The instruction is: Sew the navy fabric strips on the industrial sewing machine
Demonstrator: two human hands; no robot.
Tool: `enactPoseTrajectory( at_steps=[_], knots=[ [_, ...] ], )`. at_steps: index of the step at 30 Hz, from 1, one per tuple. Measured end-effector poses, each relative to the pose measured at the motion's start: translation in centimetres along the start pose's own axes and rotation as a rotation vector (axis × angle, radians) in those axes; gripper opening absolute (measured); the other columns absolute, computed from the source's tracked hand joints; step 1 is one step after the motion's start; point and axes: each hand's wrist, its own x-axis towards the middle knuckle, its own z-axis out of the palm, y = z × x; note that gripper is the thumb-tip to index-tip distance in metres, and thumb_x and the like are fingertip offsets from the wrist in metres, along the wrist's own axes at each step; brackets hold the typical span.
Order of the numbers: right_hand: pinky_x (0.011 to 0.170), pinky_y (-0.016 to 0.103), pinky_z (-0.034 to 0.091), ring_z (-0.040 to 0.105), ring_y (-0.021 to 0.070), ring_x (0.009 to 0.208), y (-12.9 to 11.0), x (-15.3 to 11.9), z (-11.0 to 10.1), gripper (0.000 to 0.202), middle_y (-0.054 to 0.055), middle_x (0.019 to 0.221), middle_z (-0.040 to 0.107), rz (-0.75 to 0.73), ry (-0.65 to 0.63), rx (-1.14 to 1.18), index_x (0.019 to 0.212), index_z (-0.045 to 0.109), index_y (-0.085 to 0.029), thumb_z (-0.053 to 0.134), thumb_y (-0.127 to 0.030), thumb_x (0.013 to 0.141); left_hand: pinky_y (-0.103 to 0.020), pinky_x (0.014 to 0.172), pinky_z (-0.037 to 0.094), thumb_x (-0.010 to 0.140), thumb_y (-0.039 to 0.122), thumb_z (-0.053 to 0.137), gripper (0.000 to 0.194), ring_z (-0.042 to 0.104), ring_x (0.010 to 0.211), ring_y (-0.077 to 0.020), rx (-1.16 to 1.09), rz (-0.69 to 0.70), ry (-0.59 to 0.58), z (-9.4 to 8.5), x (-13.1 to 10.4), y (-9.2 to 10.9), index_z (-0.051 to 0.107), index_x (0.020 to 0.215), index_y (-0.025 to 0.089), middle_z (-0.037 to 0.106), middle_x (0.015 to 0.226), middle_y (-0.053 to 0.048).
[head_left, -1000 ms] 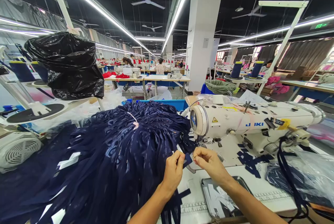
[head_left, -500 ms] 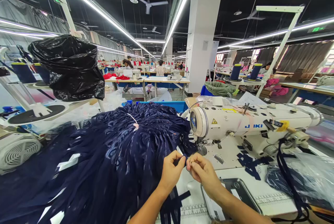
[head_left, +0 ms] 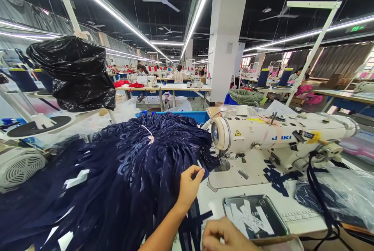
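From where I stand, the left hand point(head_left: 189, 186) has a small navy piece point(head_left: 206, 173) pinched between thumb and forefinger, held up over the table point(head_left: 214, 202) just short of the front left corner of the sewing machine point(head_left: 286, 134). Whether that piece is loose or runs back into the big navy heap point(head_left: 140, 188) beside it, I can't make out. The heap covers the left side of the table, with a pale tie point(head_left: 147, 129) across its top.

The right hand point(head_left: 224, 235) is down by the table's near edge, just off the near left corner of a metal tray point(head_left: 264, 201). It is blurred, its fingers curled, and I can't tell if anything is in them. White slips point(head_left: 248, 212) lie scattered in the tray, and short navy scraps point(head_left: 277, 181) sit farther back, beside the machine's base.

I'd call this a handling step away from the needle: one hand steadies the piece, the other is apart from it. To me, the next move calls for a firm left pinch and for the right fingers to stay clear of the tray's rim.
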Motion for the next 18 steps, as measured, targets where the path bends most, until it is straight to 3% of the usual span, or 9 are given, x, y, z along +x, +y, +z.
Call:
enactPoseTrajectory(
  at_steps=[5,8,12,18],
  knots=[
    [0.058,0.024,0.037,0.047,0.0118,0.059,-1.0,1.9,-3.4,0.011,-0.001,0.062,0.052,-0.194,0.405,-0.304,0.068,0.05,-0.018,0.043,-0.022,0.075,-0.021,0.054,0.036,0.071,0.043,0.053,0.031,0.042,0.054,-0.0113,-0.066,-0.033,-0.047,0.0,-0.3,0.0,0.055,0.058,0.014,0.047,0.055,0.002],
    [0.056,0.025,0.037,0.047,0.0128,0.059,-0.9,2.9,-4.7,0.011,0.0,0.067,0.053,-0.271,0.499,-0.409,0.078,0.051,-0.019,0.04,-0.022,0.079,-0.022,0.056,0.036,0.071,0.041,0.052,0.029,0.043,0.055,-0.0117,-0.073,-0.031,-0.076,0.0,-0.4,0.2,0.057,0.06,0.014,0.049,0.056,0.001],
    [0.056,0.025,0.038,0.05,0.0133,0.06,-0.5,3.7,-5.1,0.017,0.0,0.067,0.053,-0.367,0.562,-0.556,0.083,0.052,-0.019,0.035,-0.022,0.084,-0.022,0.057,0.038,0.071,0.036,0.051,0.025,0.046,0.057,-0.0124,-0.081,-0.017,-0.095,0.0,-0.6,0.4,0.06,0.064,0.013,0.053,0.059,0.0],
    [0.051,0.024,0.034,0.045,0.0121,0.052,0.0,5.0,-5.2,0.012,-0.002,0.062,0.05,-0.497,0.718,-0.839,0.075,0.047,-0.02,0.04,-0.022,0.085,-0.021,0.055,0.04,0.071,0.029,0.049,0.021,0.048,0.054,-0.0119,-0.053,0.042,-0.089,0.2,-0.9,0.8,0.062,0.066,0.013,0.057,0.058,0.0]
  ],
)
